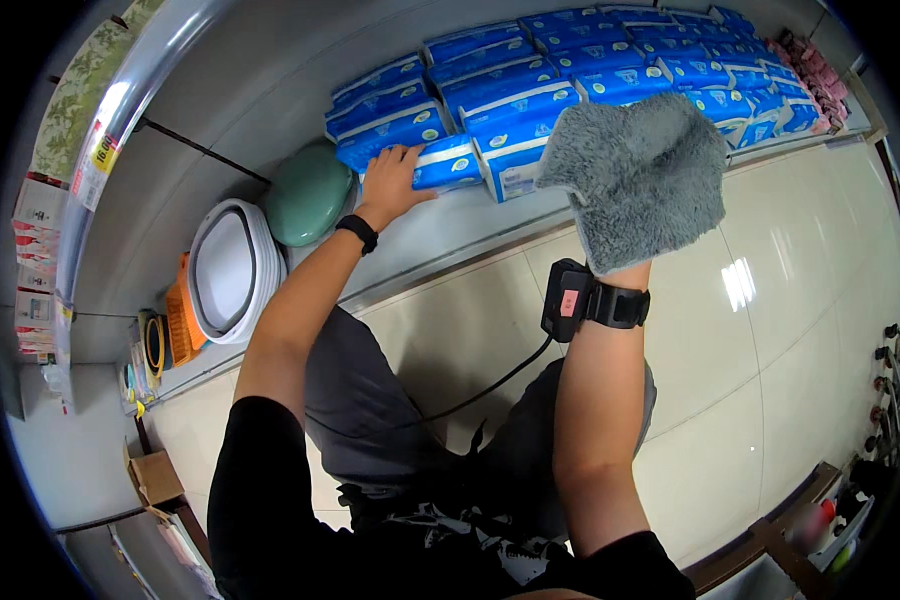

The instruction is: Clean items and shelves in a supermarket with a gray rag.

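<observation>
My left hand (394,184) grips the left end of a blue soft pack (450,163), apparently tissues, at the front of a low shelf. Its fingers lie over the top and the thumb is at the front side. A grey plush cloth (645,180) covers my right hand, whose fingers are hidden; only the wrist (630,276) shows below it. The cloth is raised in front of the stacked blue packs (607,82). A black device is strapped to my right wrist, with a cable running from it.
Left of my left hand stand a green round basin (309,196), white collapsible basins (229,270) and orange baskets (184,315). Above them runs an upper shelf edge (112,135) with price tags. A cardboard box (157,478) sits at lower left. Pink packs (810,75) end the row.
</observation>
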A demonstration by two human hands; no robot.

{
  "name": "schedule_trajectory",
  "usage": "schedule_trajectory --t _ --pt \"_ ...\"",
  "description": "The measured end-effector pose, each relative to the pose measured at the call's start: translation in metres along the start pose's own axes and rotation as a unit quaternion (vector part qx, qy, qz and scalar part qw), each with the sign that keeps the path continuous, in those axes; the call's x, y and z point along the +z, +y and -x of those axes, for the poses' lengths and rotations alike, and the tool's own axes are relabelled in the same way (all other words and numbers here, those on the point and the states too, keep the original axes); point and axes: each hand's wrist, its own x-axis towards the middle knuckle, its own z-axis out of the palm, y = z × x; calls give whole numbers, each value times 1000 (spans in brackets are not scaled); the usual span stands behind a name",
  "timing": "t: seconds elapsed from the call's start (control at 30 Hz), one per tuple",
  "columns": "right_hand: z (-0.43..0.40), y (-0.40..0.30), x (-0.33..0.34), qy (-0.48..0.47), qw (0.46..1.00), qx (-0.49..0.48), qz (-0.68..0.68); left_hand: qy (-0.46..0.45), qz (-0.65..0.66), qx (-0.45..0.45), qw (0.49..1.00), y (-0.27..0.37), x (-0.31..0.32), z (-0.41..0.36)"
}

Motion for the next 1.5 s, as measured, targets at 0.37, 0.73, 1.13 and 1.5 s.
schedule_trajectory --t 0.37,0.73,1.13,1.5 --pt "0 4 -33 -28 989 -48 137 -58 -55 -116 990 -9 -2 -11" --pt "-15 -13 -10 38 924 210 -317 -33 -15 -36 999 94 -51 -45" --pt "-48 -73 -54 75 854 191 -478 -60 183 191 963 217 -41 -134" --pt "-79 -75 -148 23 969 -122 212 0 -39 140 989 252 37 -178"
